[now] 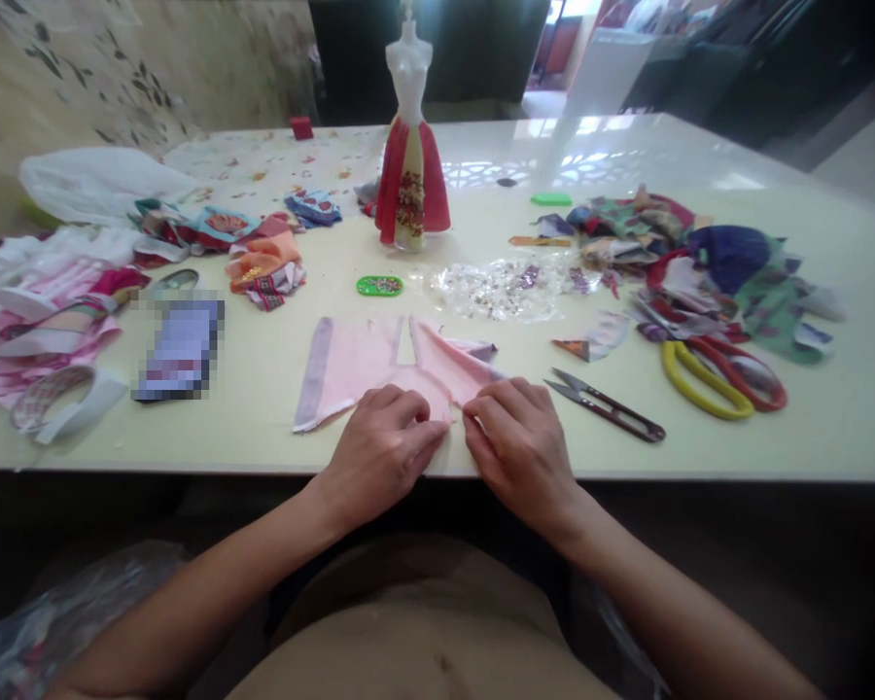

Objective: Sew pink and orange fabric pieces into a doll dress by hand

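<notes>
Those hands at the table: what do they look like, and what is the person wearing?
The left hand and right hand are bare, with no gloves, rings or watch showing. The forearms are bare too, with no sleeve in view. A plain beige top shows at the bottom of the view.

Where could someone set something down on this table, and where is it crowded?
Bare tabletop lies between the blurred packet and the pink fabric, and between that fabric and the thread snips. It is crowded at the right around the heap of fabric scraps, and at the left around the pink cloth pile.
</notes>
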`<state>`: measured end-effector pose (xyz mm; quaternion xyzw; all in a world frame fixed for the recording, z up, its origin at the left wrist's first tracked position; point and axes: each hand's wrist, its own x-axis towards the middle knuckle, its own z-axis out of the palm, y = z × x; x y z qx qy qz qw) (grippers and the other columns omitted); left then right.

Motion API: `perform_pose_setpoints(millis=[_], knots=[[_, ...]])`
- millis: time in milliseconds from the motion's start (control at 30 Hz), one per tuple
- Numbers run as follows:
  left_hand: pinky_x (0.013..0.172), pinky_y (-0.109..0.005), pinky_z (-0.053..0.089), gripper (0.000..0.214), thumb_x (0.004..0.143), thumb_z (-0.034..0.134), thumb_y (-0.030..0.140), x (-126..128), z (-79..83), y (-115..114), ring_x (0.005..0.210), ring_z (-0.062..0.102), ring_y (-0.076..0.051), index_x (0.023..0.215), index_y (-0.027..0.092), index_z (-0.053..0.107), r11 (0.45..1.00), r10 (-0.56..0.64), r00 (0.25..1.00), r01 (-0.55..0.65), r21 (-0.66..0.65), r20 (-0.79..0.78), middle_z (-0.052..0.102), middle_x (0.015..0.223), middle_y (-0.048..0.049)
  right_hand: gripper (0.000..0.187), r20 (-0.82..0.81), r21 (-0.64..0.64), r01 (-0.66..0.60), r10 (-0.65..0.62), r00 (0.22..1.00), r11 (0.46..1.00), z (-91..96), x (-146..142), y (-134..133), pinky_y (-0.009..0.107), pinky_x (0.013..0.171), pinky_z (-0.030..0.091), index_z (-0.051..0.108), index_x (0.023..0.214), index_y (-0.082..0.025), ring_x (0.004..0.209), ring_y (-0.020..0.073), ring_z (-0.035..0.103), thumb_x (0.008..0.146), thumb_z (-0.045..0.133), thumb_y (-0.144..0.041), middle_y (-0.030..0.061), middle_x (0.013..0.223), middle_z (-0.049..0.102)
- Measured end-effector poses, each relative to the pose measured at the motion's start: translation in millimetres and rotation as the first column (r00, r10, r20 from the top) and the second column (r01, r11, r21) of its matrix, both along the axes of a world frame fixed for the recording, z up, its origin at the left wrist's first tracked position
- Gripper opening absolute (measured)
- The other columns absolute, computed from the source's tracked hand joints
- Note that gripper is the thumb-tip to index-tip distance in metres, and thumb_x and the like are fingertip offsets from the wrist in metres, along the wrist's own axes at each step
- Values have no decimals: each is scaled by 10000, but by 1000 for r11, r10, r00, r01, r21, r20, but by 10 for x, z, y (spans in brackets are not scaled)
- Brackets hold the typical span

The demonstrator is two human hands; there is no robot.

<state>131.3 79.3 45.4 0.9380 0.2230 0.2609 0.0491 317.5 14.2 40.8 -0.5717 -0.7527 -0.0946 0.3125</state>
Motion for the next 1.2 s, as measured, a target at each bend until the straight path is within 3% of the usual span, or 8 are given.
perform_pose_setpoints(millis=[633, 967, 1200], knots=[[829, -371, 459, 181, 981, 525, 219, -25, -66, -3, 890, 537, -204, 938, 170, 694, 998, -15, 1000, 16, -64, 18, 650, 895, -66, 208, 188, -68, 41, -27, 982, 997, -14, -114, 61, 381, 774, 348, 577, 747, -185, 819, 233, 483, 944, 508, -186, 75, 799, 586], [919, -391, 466, 167, 989, 518, 219, -17, -61, 2, 1048, 590, -226, 1043, 161, 665, 997, -32, 999, 34, -71, 35, 691, 1095, -75, 199, 207, -98, 66, -45, 977, 993, 1, -137, 65, 376, 776, 342, 594, 753, -181, 820, 234, 491, 937, 520, -192, 73, 793, 591], [978, -392, 439, 164, 999, 494, 195, -7, -65, 8, 1107, 611, -208, 991, 159, 654, 990, -70, 998, 70, -121, 6, 708, 1118, -52, 192, 149, -130, 83, -64, 987, 988, -18, -158, 47, 381, 773, 344, 646, 807, -164, 831, 236, 500, 947, 517, -186, 70, 807, 600]])
